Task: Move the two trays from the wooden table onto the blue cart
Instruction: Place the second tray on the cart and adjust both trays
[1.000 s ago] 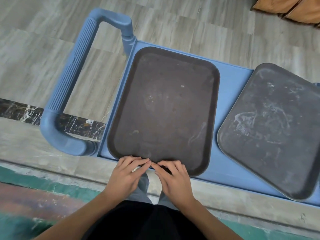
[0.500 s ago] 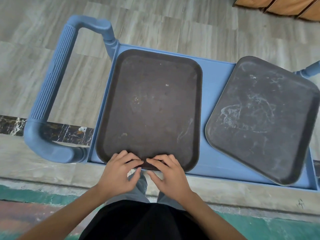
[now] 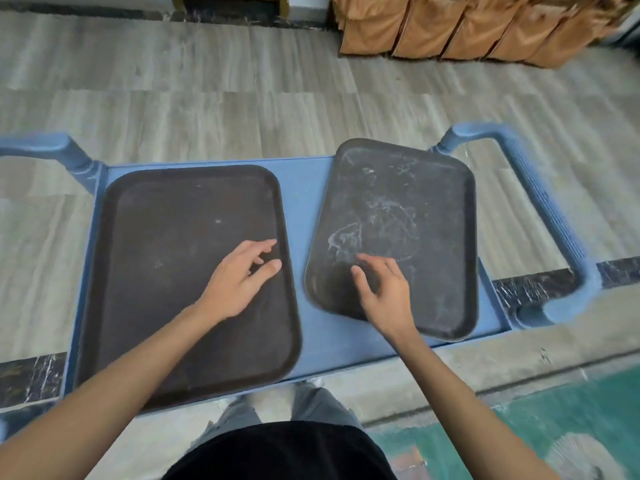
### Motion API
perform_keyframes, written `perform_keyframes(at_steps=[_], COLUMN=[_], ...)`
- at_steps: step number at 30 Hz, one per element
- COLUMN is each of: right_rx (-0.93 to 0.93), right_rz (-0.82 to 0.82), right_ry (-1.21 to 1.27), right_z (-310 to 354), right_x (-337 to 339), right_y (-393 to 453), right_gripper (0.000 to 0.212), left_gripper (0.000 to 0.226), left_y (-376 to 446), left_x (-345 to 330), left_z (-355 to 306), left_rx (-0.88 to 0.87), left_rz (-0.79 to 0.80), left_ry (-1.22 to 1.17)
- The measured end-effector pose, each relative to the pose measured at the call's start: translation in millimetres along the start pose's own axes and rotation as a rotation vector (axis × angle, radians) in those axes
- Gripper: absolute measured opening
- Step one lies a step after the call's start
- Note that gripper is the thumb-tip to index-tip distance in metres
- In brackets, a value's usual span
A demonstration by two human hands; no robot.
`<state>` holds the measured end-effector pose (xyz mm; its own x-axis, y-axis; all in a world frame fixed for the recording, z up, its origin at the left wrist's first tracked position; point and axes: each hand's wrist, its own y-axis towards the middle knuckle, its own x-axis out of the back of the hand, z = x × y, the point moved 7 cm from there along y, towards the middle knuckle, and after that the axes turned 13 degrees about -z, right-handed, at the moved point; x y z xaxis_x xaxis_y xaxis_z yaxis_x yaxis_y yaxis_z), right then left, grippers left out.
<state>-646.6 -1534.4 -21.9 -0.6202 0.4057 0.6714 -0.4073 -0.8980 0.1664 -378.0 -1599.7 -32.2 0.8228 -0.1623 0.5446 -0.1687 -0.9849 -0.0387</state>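
Two dark rectangular trays lie flat on the blue cart (image 3: pixel 308 209). The left tray (image 3: pixel 166 258) sits square against the cart's left end. The right tray (image 3: pixel 408 216) is scuffed with pale marks and lies slightly skewed, its far corner over the cart's back edge. My left hand (image 3: pixel 239 278) hovers over the right part of the left tray, fingers spread, holding nothing. My right hand (image 3: pixel 384 292) is above the near left part of the right tray, fingers loosely apart and empty. I cannot tell whether either hand touches its tray.
The cart has a blue handle at each end, the right one (image 3: pixel 540 216) ribbed, the left one (image 3: pixel 52 147) partly out of view. Grey plank floor lies beyond. Brown cloth-covered objects (image 3: pixel 467 26) line the far right. A green rug (image 3: pixel 519 420) is at my feet.
Both hands have left the near edge of the left tray and moved forward and apart, one over each tray. The view has shifted right, showing the whole cart.
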Motion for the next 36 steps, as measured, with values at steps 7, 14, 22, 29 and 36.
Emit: perform_keyframes(at_steps=[7,14,22,29,36], right_rx=[-0.335,-0.738,-0.973,-1.008,-0.991], right_rz=[-0.315,-0.325,-0.177,-0.103,-0.043], right_ry=[0.081,0.329,0.648,0.687,0.648], right_z=[-95,-178,-200,-201,-191], right_x=[105,137,127,128,115], right_y=[81,121,136,151,166], right_gripper=[0.028,0.046,0.051,0.055,0.056], left_gripper=[0.074,0.057,0.075,0.08,0.086], left_y=[77,119,130,121,92], left_x=[-56,-112,-115,-108,-91], left_z=[-32,-44,-36,-44,-43], left_rx=[0.381,0.628,0.792,0.804,0.802], left_rz=[0.041,0.019,-0.019,-0.013,-0.028], left_ry=[-0.36,-0.502,-0.627,-0.666,-0.713])
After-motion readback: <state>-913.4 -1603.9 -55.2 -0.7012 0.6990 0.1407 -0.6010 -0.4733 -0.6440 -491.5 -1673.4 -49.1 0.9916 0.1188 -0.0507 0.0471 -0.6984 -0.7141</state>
